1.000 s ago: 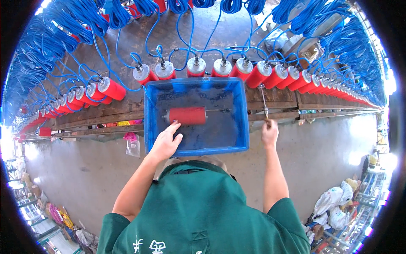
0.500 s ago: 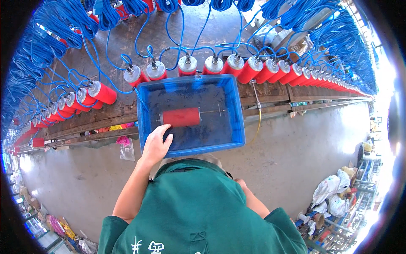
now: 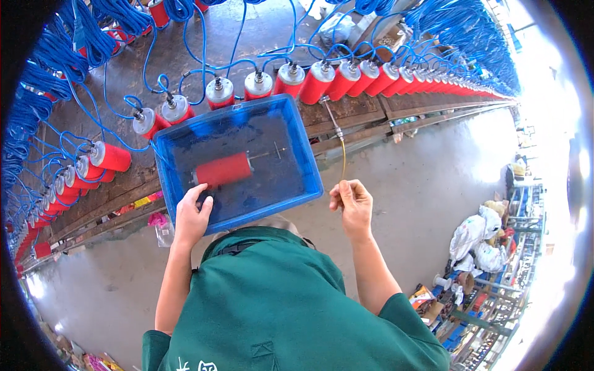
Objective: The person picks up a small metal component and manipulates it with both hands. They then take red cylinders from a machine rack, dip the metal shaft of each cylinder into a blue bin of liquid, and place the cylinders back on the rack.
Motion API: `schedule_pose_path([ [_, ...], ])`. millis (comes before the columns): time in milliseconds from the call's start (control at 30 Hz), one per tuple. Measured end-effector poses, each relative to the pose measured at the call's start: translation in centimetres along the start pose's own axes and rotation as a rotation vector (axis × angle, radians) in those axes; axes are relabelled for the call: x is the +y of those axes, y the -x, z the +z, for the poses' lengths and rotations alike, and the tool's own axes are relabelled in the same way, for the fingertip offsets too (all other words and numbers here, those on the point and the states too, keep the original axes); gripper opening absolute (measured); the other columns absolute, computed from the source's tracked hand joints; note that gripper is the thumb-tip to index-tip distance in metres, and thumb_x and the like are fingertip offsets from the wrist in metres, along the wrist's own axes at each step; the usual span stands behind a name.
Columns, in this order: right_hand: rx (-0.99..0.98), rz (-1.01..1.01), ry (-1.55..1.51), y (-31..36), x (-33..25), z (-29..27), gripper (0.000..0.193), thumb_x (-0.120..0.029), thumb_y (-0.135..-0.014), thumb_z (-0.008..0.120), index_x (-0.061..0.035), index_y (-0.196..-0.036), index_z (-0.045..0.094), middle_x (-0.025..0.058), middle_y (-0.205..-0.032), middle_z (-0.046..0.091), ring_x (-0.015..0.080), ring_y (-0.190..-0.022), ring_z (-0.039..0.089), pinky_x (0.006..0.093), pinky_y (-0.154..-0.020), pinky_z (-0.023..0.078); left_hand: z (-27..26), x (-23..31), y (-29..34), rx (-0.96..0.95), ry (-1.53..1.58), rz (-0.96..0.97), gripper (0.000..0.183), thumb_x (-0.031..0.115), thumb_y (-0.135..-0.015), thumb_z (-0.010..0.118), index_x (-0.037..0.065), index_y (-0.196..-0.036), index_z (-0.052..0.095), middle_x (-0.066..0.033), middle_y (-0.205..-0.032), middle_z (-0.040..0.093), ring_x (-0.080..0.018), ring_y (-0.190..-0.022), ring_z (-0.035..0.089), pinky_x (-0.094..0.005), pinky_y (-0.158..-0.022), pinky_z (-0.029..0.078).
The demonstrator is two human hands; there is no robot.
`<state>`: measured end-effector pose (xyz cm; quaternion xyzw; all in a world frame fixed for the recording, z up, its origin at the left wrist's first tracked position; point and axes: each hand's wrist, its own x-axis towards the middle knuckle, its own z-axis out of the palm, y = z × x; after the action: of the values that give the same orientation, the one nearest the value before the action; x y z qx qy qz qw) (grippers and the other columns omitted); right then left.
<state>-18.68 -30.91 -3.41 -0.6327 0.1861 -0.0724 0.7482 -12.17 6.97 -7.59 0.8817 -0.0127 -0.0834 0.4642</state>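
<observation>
A blue plastic tub holds shallow dark liquid, and a red cylinder with a thin metal rod lies in it. My left hand reaches over the tub's near left rim, thumb and fingers apart. Its fingertips are at the cylinder's lower left end; I cannot tell if they touch it. Right of the tub, my right hand is raised with curled fingers. A thin yellow hose hangs from a metal air nozzle down to its fingertips. Whether the fingers hold the hose is hidden.
Red cylinders with metal caps and blue cables line the edge of a dark worktable. Bundled blue cable hangs around it. White sacks and shelving stand at right; a clear bag lies left of the tub.
My right hand has risen from beside my body to the yellow hose. The view has swung, so the tub appears further left and tilted. My left hand stays by the red cylinder.
</observation>
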Motion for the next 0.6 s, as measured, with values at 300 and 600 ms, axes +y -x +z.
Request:
schedule_pose_path([
  [300,-0.002,-0.009,0.000,0.2,0.7,1.8,0.023,-0.021,-0.109,0.063,-0.0036,-0.094,0.065,0.0038,-0.086,0.070,0.0089,-0.064,0.060,0.0250,-0.061,0.049,-0.1,0.5,-0.3,0.011,0.019,0.026,0.037,0.015,-0.098,0.067,-0.003,-0.131,0.066,-0.0197,-0.130,0.069,-0.0330,-0.115,0.070,-0.0385,-0.092,0.059],
  [600,0.159,0.041,0.323,-1.8,5.3,-4.2,0.031,-0.029,-0.110,0.061,-0.0038,-0.093,0.065,0.0037,-0.081,0.067,0.0088,-0.061,0.056,0.0255,-0.056,0.048,-1.3,1.5,0.1,-0.209,-0.162,0.192,0.034,0.020,-0.098,0.064,-0.004,-0.122,0.070,-0.0240,-0.123,0.071,-0.0398,-0.117,0.067,-0.0440,-0.102,0.052],
])
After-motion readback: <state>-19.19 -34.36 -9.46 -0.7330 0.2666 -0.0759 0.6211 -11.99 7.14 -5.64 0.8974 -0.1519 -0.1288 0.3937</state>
